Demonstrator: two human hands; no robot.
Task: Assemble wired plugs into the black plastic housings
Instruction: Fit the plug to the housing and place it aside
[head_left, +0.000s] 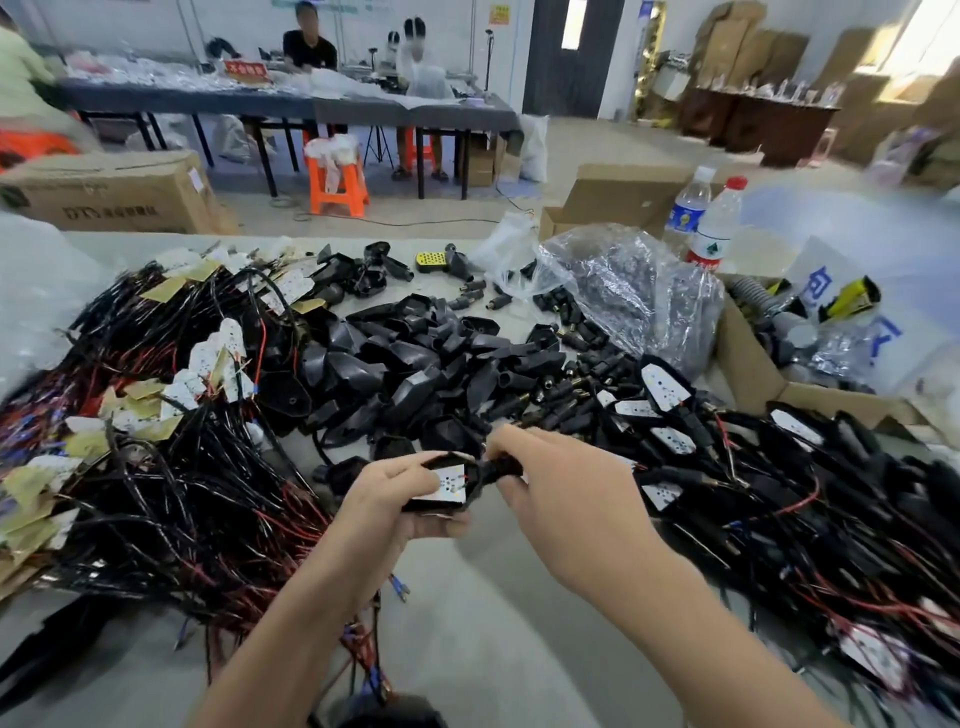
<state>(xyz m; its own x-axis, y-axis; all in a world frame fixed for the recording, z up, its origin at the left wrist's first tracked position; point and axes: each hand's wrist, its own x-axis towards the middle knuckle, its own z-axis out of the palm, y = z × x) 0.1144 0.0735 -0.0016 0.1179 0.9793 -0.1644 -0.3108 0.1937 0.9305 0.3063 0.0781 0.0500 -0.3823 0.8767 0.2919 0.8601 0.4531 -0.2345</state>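
My left hand (387, 499) grips a black plastic housing (441, 483) with a white LED board showing in it, held above the table's near middle. My right hand (566, 488) pinches the black plug end (498, 470) at the housing's right side. Red and black wires with blue tips (397, 590) hang below my left wrist. A heap of empty black housings (415, 364) lies just beyond my hands. Loose black plugs (561, 395) lie to its right.
A tangle of wired white boards (171, 441) covers the table's left. Finished wired housings (779, 478) pile on the right. A clear plastic bag (623, 291), two water bottles (711, 223) and an open cardboard box (748, 364) stand at the far right. People sit at a far table.
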